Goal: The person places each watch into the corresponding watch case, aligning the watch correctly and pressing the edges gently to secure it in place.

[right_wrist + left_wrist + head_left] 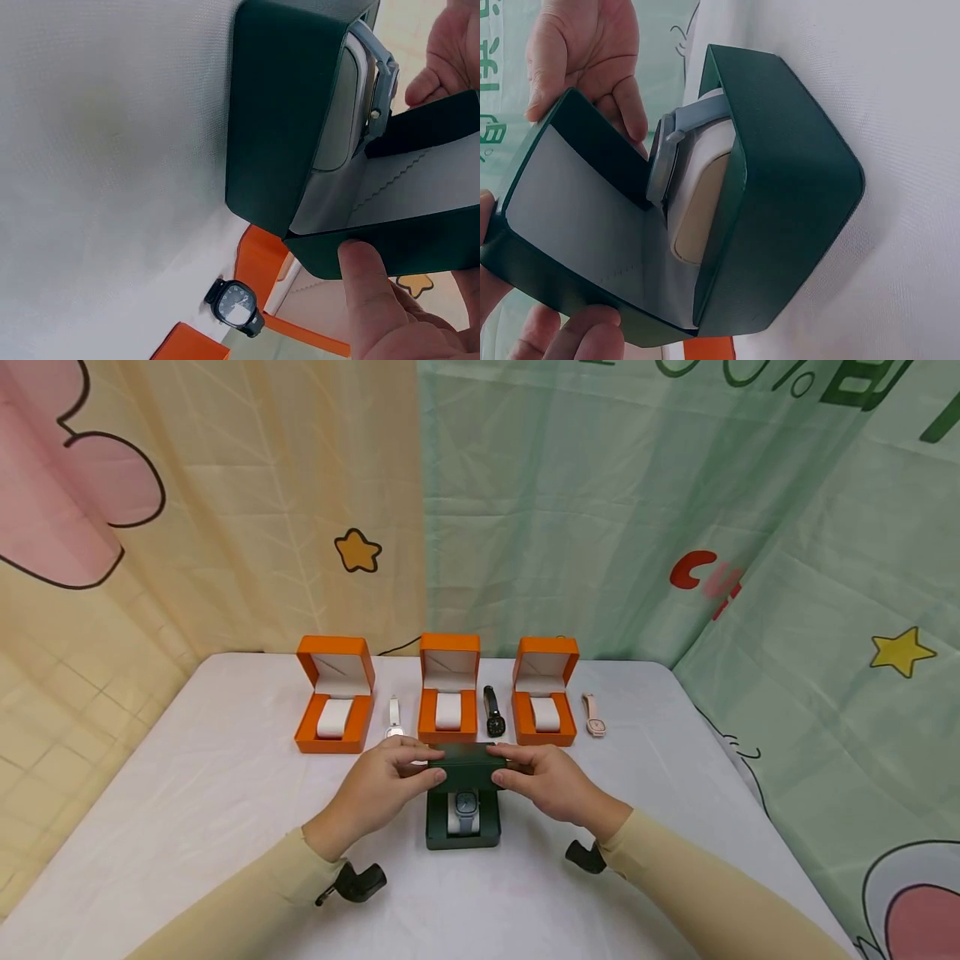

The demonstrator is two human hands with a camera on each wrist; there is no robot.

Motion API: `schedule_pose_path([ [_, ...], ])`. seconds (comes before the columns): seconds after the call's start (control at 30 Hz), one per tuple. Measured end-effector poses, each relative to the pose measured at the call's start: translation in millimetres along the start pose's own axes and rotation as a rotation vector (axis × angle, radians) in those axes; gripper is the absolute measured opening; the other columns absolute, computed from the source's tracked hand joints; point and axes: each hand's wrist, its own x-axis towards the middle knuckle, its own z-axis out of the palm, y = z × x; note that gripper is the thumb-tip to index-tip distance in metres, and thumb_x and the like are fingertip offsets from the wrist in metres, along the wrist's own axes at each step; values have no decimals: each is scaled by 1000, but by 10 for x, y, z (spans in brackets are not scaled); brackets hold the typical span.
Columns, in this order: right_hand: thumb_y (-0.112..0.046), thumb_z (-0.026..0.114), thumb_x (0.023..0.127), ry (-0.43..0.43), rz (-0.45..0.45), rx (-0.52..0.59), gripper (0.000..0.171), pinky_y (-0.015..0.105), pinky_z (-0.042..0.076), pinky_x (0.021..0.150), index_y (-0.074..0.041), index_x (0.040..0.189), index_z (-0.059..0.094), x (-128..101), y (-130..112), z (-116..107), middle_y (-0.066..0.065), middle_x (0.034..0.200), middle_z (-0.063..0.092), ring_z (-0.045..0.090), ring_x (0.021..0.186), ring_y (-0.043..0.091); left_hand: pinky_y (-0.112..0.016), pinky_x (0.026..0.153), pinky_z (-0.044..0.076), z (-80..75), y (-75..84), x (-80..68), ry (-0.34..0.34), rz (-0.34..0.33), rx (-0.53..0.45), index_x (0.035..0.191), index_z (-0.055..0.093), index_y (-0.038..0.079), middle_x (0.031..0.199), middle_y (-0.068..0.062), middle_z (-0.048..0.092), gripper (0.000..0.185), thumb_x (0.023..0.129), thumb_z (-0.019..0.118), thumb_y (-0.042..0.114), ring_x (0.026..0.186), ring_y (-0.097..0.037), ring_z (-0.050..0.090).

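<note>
Table [225, 793], white cloth cover. On it: green box [462, 827] near front; behind, three open orange boxes [448, 714] in a row, three watches [494, 713] between and beside them.

Green backdrop cloth [600, 527]: partial "%", red "C"; nothing else legible.

Matt, finely grained green box [462, 827]; white cloth table cover [225, 793]

The green box's lid [467, 766] hides the upper part of the grey watch [466, 804] in the head view. In the right wrist view the bottom edge cuts off an orange box [191, 345].
</note>
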Motion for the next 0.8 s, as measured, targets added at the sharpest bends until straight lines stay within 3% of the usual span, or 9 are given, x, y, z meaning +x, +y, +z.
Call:
schedule_pose_path([
  [0.13, -28, 73, 101, -2, 1, -3, 47, 36, 62, 95, -16, 145, 65, -11, -10, 8, 13, 143, 67, 69, 100, 18, -31, 89, 63, 6, 7, -26, -6, -7, -29, 123, 79, 14, 127, -7, 64, 32, 94, 81, 29, 110, -24, 73],
  [0.4, -27, 74, 100, -13, 9, 9, 49, 32, 61, 95, -13, 146, 64, -63, -4, 35, 19, 160, 49, 71, 122, 27, -29, 89, 63, 53, -6, -89, -5, -31, -65, 121, 80, 14, 131, -7, 62, 30, 94, 82, 26, 112, -22, 73],
  [0.8, -22, 78, 96, 2, -15, -22, 48, 26, 61, 92, -13, 142, 67, -123, 25, 105, 18, 160, 49, 63, 135, 33, -33, 94, 62, 124, -35, -179, 12, -26, -33, 120, 81, 15, 128, -4, 63, 31, 92, 84, 27, 111, -20, 71],
])
